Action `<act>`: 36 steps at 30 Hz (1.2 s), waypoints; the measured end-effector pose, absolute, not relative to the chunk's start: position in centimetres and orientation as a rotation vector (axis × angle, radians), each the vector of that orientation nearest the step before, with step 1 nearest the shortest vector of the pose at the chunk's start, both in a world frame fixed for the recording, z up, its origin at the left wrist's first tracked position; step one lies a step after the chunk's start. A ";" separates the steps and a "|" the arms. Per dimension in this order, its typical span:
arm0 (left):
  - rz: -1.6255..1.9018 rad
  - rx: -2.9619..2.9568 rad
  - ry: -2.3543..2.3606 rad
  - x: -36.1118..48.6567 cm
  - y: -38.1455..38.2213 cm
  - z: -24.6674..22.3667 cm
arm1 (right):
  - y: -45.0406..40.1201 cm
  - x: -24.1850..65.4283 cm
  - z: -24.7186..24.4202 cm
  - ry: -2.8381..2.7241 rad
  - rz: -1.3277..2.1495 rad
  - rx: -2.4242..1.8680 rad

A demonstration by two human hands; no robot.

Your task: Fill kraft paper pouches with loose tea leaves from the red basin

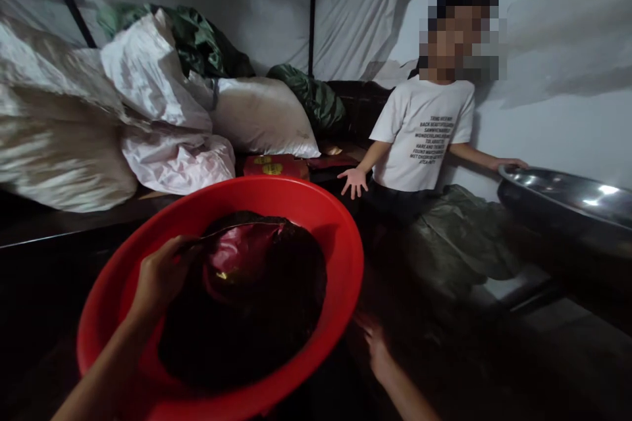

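A large red basin [345, 237] is in front of me, with a dark, loose mass [237, 348] inside; its kind cannot be made out. My left hand [162, 273] reaches over the basin's left side, closed on the edge of a shiny dark-red bag [241, 250]. The bag lies on the dark mass, its lower part lost in shadow. Just outside the right rim is my right hand [372, 342], blurred, with its fingers stretched toward the basin. I see nothing in it, and whether it touches the rim is unclear.
Stuffed white sacks [266, 115] are piled at the back left, near a red box [276, 168]. At the right, another person [419, 131] has one hand spread near the basin and the other on a large metal bowl [582, 194]. Green cloth [459, 230] hangs below.
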State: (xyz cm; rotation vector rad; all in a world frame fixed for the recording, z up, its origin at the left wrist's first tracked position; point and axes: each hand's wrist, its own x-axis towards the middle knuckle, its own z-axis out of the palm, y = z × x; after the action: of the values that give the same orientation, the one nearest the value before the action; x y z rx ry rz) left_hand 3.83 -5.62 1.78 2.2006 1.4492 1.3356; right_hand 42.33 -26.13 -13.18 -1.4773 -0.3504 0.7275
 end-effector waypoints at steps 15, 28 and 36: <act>0.549 3.079 1.289 7.1 -7.1 8.1 | -20.9 38.3 1.6 -1.296 -0.068 -1.106; 0.777 3.049 1.190 5.3 -9.8 6.6 | -10.7 32.4 6.0 -2.202 -0.120 -0.768; 0.811 3.085 1.274 5.5 -11.0 5.7 | -6.5 28.6 9.3 -2.744 0.089 -1.054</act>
State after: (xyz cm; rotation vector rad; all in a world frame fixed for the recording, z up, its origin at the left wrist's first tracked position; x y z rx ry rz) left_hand 5.54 -11.02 5.70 3.0848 1.2736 0.8106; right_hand 28.57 -6.54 9.31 -1.0540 -2.7440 0.0890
